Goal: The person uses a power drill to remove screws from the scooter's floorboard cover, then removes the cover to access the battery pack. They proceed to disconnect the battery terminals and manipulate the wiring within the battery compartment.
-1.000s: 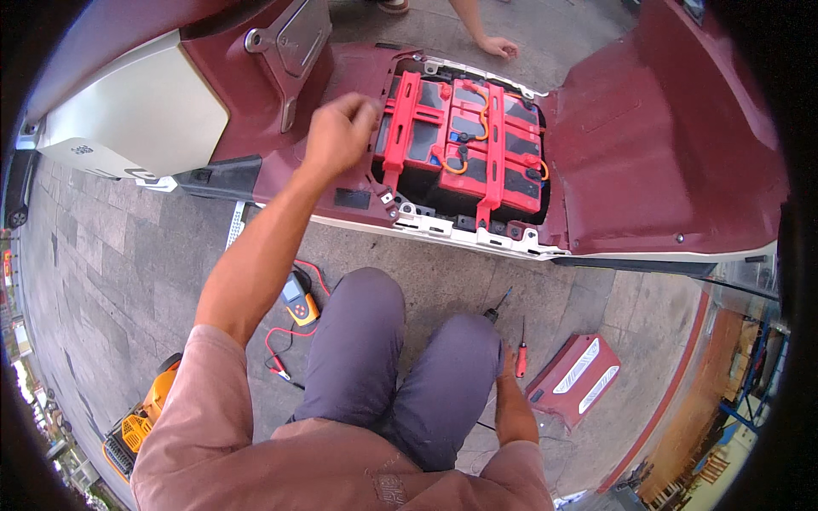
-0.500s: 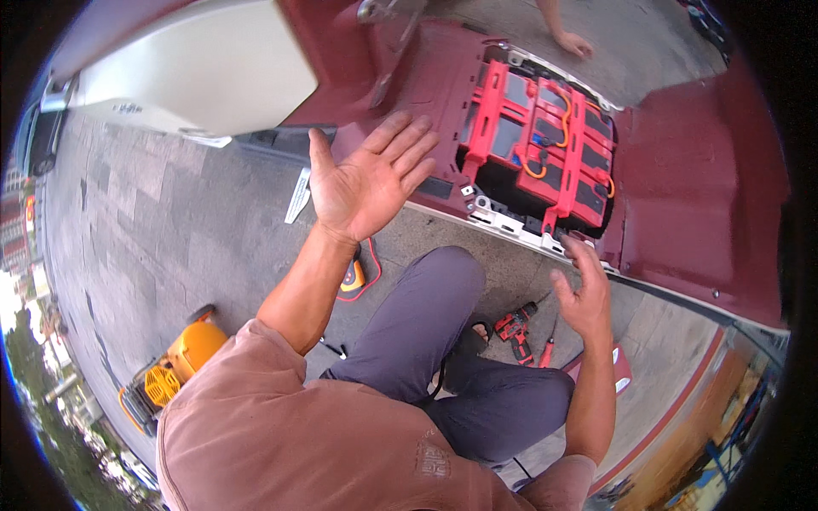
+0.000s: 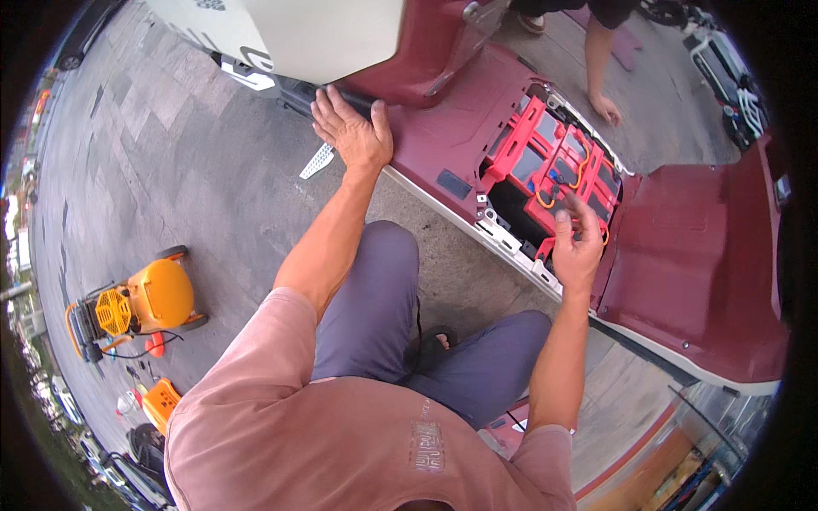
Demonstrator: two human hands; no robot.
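My left hand [image 3: 354, 132] is spread with its palm turned down at the left edge of the maroon scooter floorboard [image 3: 417, 140], apparently touching it. My right hand [image 3: 579, 247] hovers over the near side of the battery pack [image 3: 554, 162], fingers loosely bent and apart, with nothing visible in them. Red straps [image 3: 516, 146] cross the pack, which sits in an open well. Close to my right fingertips are an orange cable [image 3: 582, 175] and the white frame rail [image 3: 517, 247] along the well's near edge.
Another person's hand [image 3: 607, 109] reaches down beyond the scooter. A yellow wheeled machine [image 3: 162, 294] stands on the pavement at left, with an orange case [image 3: 160, 402] below it. The scooter's maroon front panel [image 3: 690, 255] rises at right; a cream body panel [image 3: 328, 34] overhangs the upper left.
My left hand has turned over from palm up and come down onto the floorboard edge. My right hand has moved up over the battery pack. The whole view has shifted and tilted.
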